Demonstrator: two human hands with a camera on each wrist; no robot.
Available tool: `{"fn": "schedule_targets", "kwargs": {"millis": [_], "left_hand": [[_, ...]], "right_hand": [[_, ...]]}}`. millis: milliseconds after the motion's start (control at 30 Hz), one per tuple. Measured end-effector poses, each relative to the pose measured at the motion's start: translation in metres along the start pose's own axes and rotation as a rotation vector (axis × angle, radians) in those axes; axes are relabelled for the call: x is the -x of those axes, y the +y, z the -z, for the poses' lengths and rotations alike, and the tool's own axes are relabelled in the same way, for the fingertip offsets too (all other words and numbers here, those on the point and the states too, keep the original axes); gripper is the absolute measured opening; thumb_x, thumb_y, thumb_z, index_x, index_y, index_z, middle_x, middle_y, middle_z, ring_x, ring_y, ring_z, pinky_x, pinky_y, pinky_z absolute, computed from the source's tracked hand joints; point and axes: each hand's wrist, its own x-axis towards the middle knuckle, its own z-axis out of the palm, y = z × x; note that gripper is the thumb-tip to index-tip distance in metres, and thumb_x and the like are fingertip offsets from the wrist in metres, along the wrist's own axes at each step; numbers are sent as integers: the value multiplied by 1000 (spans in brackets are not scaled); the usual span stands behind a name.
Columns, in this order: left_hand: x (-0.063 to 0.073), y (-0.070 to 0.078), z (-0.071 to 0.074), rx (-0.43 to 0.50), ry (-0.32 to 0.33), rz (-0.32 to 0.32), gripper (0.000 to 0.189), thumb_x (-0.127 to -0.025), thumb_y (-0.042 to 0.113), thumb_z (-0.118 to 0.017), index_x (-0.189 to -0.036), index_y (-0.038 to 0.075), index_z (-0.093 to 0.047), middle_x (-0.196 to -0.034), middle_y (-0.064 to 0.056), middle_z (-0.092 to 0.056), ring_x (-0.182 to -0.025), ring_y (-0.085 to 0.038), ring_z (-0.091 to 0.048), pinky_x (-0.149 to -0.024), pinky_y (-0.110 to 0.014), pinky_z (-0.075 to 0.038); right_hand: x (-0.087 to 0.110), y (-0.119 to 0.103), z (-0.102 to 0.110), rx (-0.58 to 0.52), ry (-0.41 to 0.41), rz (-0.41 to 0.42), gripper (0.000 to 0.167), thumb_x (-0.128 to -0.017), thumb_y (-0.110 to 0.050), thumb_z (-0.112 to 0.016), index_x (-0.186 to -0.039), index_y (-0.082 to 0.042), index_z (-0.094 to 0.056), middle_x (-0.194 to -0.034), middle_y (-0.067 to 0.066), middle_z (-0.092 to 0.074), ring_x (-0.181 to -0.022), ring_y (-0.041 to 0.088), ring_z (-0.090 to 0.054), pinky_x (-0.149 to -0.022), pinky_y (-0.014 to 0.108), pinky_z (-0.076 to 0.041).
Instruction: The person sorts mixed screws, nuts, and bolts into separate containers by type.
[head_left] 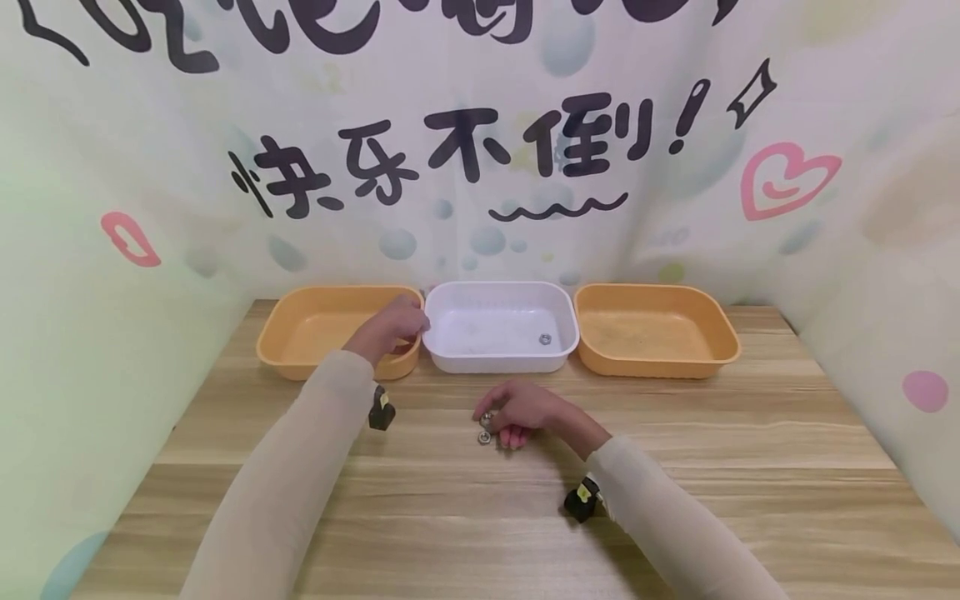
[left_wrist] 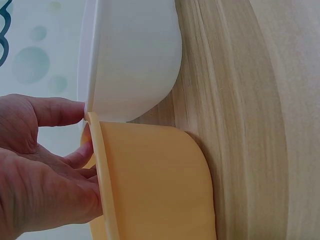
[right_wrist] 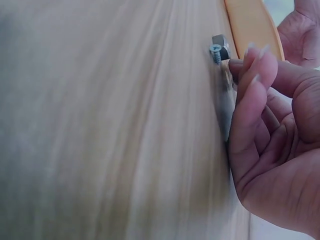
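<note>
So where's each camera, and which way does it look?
On the head: faces forward and down at the white tray; left hand, right hand, sleeves show.
On the left wrist: faces the white tray and left orange tray; left hand shows.
On the right wrist: faces across the table; both hands show.
Head and right wrist views share both hands.

I look across a wood-grained table (head_left: 420, 517), its brown streaks running sideways, to a whitish back wall (head_left: 337, 250) printed with soft bluish bubbles (head_left: 487, 240). Black Chinese characters (head_left: 468, 150) climb slightly toward an exclamation mark (head_left: 692, 110), and the top of my head view crops a larger row above. To their right I see a pink heart outline (head_left: 783, 192). The left wall (head_left: 60, 350) looks pale green to me; the right wall (head_left: 862, 325) bears a pinkish dot (head_left: 926, 392). Soft light fills the space.
</note>
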Motion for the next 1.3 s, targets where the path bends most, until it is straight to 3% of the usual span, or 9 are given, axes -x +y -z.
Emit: {"fn": "schedule_targets", "kwargs": {"millis": [200, 367, 567, 767, 1033, 1300], "left_hand": [[-1, 0, 1, -6, -5, -1, 6, -90, 4, -52, -89, 7, -47, -94, -7, -50, -84, -23, -51, -69, -32, -44], [-2, -2, 2, 3, -7, -6, 4, -91, 4, -52, -89, 6, -49, -95, -8, -51, -83, -24, -52, -69, -32, -44], [-2, -2, 3, 2, -3, -14, 6, -90, 4, -52, -87, 7, -48, -92, -7, -50, -82, -23, -51, -70, -33, -44], [-4, -4, 2, 1, -4, -14, 3, -91, 5, -53, -90, 7, -50, -93, -7, -51, -83, -23, -51, -72, -34, -45], [-4, 0, 0, 7, -20, -20, 6, -89, 2, -52, -89, 7, -49, -93, -7, -50, -83, -23, -51, -72, -34, -44], [-3, -1, 3, 6, -11, -9, 5, -92, 4, -53, -96, 5, -50, -97, -9, -51, -84, -25, -51, -78, -38, -46]], "right_hand": [[3, -6, 6, -12, 28, 21, 24, -87, -6, -63, -109, -8, -71, -56, 5, -60, -45, 11, -55, -42, 24, -46], [8, -29, 14, -9, 83, 63, 30, -86, -5, -57, -114, -5, -70, -56, 6, -61, -45, 12, -56, -43, 26, -48], [11, -62, 33, 0, 165, 47, 32, -87, -8, -61, -118, -6, -69, -60, 7, -63, -46, 13, -58, -47, 28, -51], [11, -81, 56, -63, 295, 46, 30, -90, -10, -64, -120, -6, -67, -63, 8, -63, -47, 14, -56, -51, 28, -52], [14, -86, 73, -162, 420, 38, 32, -92, -10, -63, -124, -5, -64, -62, 6, -61, -48, 13, -55, -52, 25, -52], [11, -84, 70, -165, 403, 43, 30, -93, -10, -62, -123, -3, -64, -64, 7, -61, -49, 14, -56, -52, 25, -52]]}}
